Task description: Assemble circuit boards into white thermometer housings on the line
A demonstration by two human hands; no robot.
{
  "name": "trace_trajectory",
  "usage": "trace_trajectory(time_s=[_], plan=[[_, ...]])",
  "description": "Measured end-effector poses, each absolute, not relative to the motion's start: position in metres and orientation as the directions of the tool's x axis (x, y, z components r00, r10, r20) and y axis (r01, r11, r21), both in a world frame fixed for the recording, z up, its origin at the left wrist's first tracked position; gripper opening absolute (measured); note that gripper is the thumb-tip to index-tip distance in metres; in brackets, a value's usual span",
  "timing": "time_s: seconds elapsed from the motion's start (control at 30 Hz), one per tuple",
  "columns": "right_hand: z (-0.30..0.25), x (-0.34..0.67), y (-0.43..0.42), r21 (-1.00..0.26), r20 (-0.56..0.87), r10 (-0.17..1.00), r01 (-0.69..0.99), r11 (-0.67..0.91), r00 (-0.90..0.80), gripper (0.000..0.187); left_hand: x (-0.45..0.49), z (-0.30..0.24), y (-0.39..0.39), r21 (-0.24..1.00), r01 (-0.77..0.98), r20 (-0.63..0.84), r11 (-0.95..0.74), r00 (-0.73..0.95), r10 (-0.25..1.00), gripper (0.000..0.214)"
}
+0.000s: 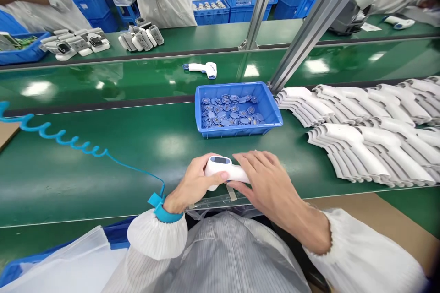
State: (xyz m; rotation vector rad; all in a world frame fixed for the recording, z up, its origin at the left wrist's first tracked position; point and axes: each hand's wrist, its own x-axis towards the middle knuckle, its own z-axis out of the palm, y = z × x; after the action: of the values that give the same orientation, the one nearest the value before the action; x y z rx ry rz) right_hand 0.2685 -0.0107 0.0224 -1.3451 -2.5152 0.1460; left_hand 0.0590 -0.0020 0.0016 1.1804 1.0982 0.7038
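A white infrared thermometer [237, 173] with a small dark display lies across both my hands, above the near edge of the green bench. My left hand [197, 178] grips its head, thumb along the near side. Fingers of my right hand [266, 178] wrap over the handle end and hide it. A blue wrist strap [164, 210] with a coiled cord circles my left wrist. Just beyond my hands stands a blue bin [240, 132] holding many small blue plastic parts [228, 109].
White curved shells [357, 146] are stacked in rows on the right. Another thermometer [202, 69] lies on the green conveyor [137, 80]. A metal post [309, 27] rises beside the bin. Across the line, co-workers in white coats stand near grouped device parts [140, 37].
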Motion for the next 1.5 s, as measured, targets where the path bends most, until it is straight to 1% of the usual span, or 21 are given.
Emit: trace_trajectory(time_s=[0.07, 0.13, 0.2, 0.27, 0.37, 0.47, 0.53, 0.63, 0.7, 0.77, 0.83, 0.9, 0.97, 1.07, 1.13, 1.2, 1.27, 1.3, 1.37, 1.43, 1.5], plan=[[0.020, 0.275, -0.005, -0.487, -0.008, 0.875, 0.766, 0.419, -0.484, 0.030, 0.058, 0.001, -0.004, 0.967, 0.156, -0.243, 0.199, 0.360, 0.901, 0.039], [0.021, 0.279, 0.002, -0.682, -0.109, 0.883, 0.681, 0.267, -0.456, 0.028, 0.058, 0.001, -0.005, 0.961, 0.223, -0.233, 0.164, 0.335, 0.913, 0.039], [0.025, 0.271, 0.008, -0.795, -0.051, 0.917, 0.572, 0.203, -0.396, 0.028, 0.060, 0.004, -0.006, 0.947, 0.279, -0.235, 0.158, 0.271, 0.933, 0.038], [0.030, 0.250, 0.014, -0.832, 0.045, 0.952, 0.516, 0.204, -0.304, 0.026, 0.064, 0.007, -0.006, 0.951, 0.273, -0.209, 0.143, 0.231, 0.950, 0.036], [0.032, 0.210, 0.021, -0.739, 0.192, 0.971, 0.630, 0.239, -0.143, 0.044, 0.069, 0.011, -0.005, 0.966, 0.247, -0.149, 0.083, 0.264, 0.953, 0.030], [0.024, 0.186, 0.024, -0.564, 0.360, 0.924, 0.759, 0.326, -0.130, 0.051, 0.073, 0.008, -0.007, 0.911, 0.411, -0.132, -0.020, 0.339, 0.931, 0.006], [0.017, 0.183, 0.024, -0.502, 0.424, 0.892, 0.778, 0.378, -0.160, 0.050, 0.074, 0.003, -0.010, 0.838, 0.535, -0.098, -0.109, 0.345, 0.934, 0.003], [0.013, 0.185, 0.022, -0.506, 0.474, 0.872, 0.772, 0.384, -0.123, 0.050, 0.074, -0.003, -0.014, 0.785, 0.599, -0.055, -0.156, 0.318, 0.946, 0.007], [0.016, 0.188, 0.022, -0.547, 0.488, 0.872, 0.762, 0.345, -0.044, 0.052, 0.071, -0.001, -0.013, 0.840, 0.529, -0.072, -0.120, 0.329, 0.941, 0.013], [0.022, 0.192, 0.022, -0.618, 0.476, 0.877, 0.736, 0.277, 0.070, 0.053, 0.066, 0.003, -0.012, 0.896, 0.443, -0.123, -0.042, 0.337, 0.934, 0.021], [0.026, 0.196, 0.022, -0.674, 0.409, 0.905, 0.707, 0.214, 0.116, 0.052, 0.064, 0.006, -0.013, 0.901, 0.434, -0.176, 0.020, 0.322, 0.930, 0.028], [0.028, 0.199, 0.020, -0.677, 0.321, 0.945, 0.713, 0.184, 0.061, 0.052, 0.067, 0.006, -0.015, 0.875, 0.484, -0.172, 0.008, 0.295, 0.940, 0.028], [0.027, 0.199, 0.017, -0.644, 0.265, 0.964, 0.745, 0.174, 0.004, 0.055, 0.073, 0.004, -0.018, 0.838, 0.544, -0.119, -0.043, 0.258, 0.959, 0.022], [0.028, 0.196, 0.015, -0.613, 0.266, 0.964, 0.773, 0.165, 0.005, 0.059, 0.080, 0.004, -0.020, 0.811, 0.580, -0.059, -0.079, 0.215, 0.975, 0.018], [0.035, 0.199, 0.021, -0.641, 0.215, 0.974, 0.744, 0.190, -0.064, 0.060, 0.071, 0.011, -0.019, 0.829, 0.557, -0.077, -0.057, 0.214, 0.974, 0.018], [0.046, 0.207, 0.039, -0.706, 0.144, 0.977, 0.675, 0.213, -0.158, 0.059, 0.051, 0.022, -0.019, 0.817, 0.577, -0.119, -0.026, 0.213, 0.970, 0.025], [0.054, 0.222, 0.070, -0.715, 0.130, 0.966, 0.654, 0.248, -0.225, 0.050, 0.022, 0.033, -0.020, 0.755, 0.655, -0.148, -0.023, 0.204, 0.968, 0.030], [0.055, 0.229, 0.089, -0.665, 0.151, 0.955, 0.689, 0.289, -0.254, 0.042, 0.008, 0.036, -0.020, 0.714, 0.699, -0.143, -0.029, 0.187, 0.972, 0.028], [0.051, 0.239, 0.128, -0.482, 0.166, 0.911, 0.775, 0.410, -0.378, 0.027, -0.014, 0.038, -0.020, 0.613, 0.787, -0.075, -0.062, 0.137, 0.988, 0.027], [0.040, 0.240, 0.163, -0.408, 0.103, 0.869, 0.776, 0.481, -0.484, 0.025, -0.022, 0.035, -0.017, 0.451, 0.880, 0.035, -0.152, 0.153, 0.988, 0.040], [0.028, 0.233, 0.186, -0.383, 0.027, 0.836, 0.767, 0.515, -0.548, 0.024, -0.016, 0.029, -0.013, 0.222, 0.932, 0.071, -0.286, 0.277, 0.958, 0.036]])
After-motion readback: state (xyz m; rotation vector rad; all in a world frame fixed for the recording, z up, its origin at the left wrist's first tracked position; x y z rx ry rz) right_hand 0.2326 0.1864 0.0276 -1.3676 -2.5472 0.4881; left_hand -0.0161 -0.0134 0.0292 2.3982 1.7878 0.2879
